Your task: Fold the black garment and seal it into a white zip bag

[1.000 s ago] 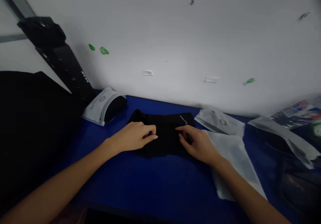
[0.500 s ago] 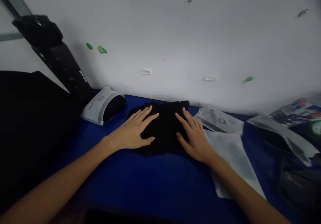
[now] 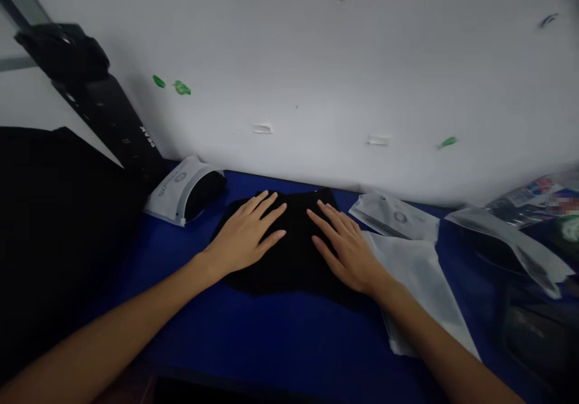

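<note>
A black cloth garment (image 3: 296, 253) lies spread on the blue tabletop (image 3: 271, 337); its exact kind is hard to make out in the dark. My left hand (image 3: 246, 232) rests flat on its left part, fingers spread. On its right part lies my right hand (image 3: 344, 244), palm down with the fingers apart. Neither hand grips anything. Just right of my right hand are a frosted white zip bag (image 3: 420, 283) lying flat and another printed zip bag (image 3: 398, 214) behind it.
At the back left, a frosted zip pouch (image 3: 174, 190) holds something black. A black upright device (image 3: 122, 123) stands beside it, with a large black shape (image 3: 54, 229) at far left. Another open zip bag (image 3: 511, 241) lies right. A white wall (image 3: 316, 78) rises behind.
The black garment lies flatter and reaches closer to me. My left hand has shifted slightly left, and both hands stay spread on the cloth.
</note>
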